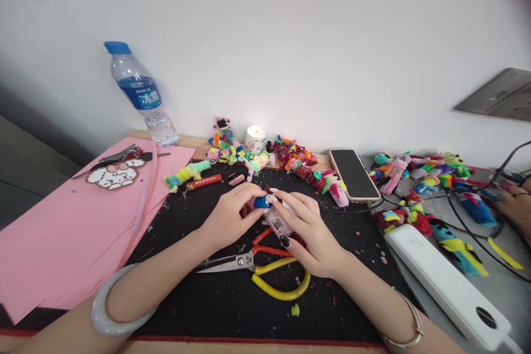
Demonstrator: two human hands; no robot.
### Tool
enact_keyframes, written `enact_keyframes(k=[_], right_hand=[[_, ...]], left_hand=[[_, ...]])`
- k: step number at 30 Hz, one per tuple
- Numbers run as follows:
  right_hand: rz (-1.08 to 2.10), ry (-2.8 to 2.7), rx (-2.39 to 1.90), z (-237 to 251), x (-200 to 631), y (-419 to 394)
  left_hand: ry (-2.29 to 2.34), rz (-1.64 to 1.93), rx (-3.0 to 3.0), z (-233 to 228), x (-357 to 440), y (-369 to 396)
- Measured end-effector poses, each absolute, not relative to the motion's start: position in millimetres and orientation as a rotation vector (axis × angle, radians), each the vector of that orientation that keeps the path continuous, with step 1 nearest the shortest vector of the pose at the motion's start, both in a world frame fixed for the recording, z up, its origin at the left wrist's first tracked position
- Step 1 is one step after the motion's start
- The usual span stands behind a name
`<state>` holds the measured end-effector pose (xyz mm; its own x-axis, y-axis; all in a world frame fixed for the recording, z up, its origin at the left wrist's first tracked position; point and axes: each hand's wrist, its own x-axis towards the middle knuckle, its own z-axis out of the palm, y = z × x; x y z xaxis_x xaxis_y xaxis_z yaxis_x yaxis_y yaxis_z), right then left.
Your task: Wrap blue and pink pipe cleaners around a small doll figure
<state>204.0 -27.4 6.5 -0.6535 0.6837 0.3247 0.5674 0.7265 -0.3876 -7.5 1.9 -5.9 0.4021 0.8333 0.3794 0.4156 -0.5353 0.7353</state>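
1. Both hands meet over the black mat [232, 298], just beyond the scissors [244, 260]: the left hand [228, 215] and right hand [305, 232] pinch a small fuzzy figure [262, 202], blue-wrapped at the top, pale pink below.
2. Fingers of both hands are clamped on the figure, left thumb and forefinger at its blue band, right fingertips on the pink body.
3. The figure looks light, soft and bendable, likely wire under the fluff; it should hold best pinched at the wrapped middle, not the loose ends.
4. Nearer than the scissors lie yellow-handled pliers [282, 282]; both tools sit right under the right wrist and could snag it.
5. Beyond the scissors, along the wall, stand a row of finished figures [298, 163], a lit candle [255, 138] and a phone [354, 174].
6. Left of the scissors: pink paper [62, 232] and a water bottle [141, 94]. Right of them: a white power strip [448, 282], cables and more figures, where another person's hand [514, 204] shows at the frame edge.
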Motion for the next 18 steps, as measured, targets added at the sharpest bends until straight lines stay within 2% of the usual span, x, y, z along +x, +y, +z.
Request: enact_keyframes(k=[18], right_hand=[[0.365, -2.45, -0.949, 3.9, 204.7, -25.8]], left_hand=[[1.067, 1.02, 2.175, -6.5, -8.1, 3.5]])
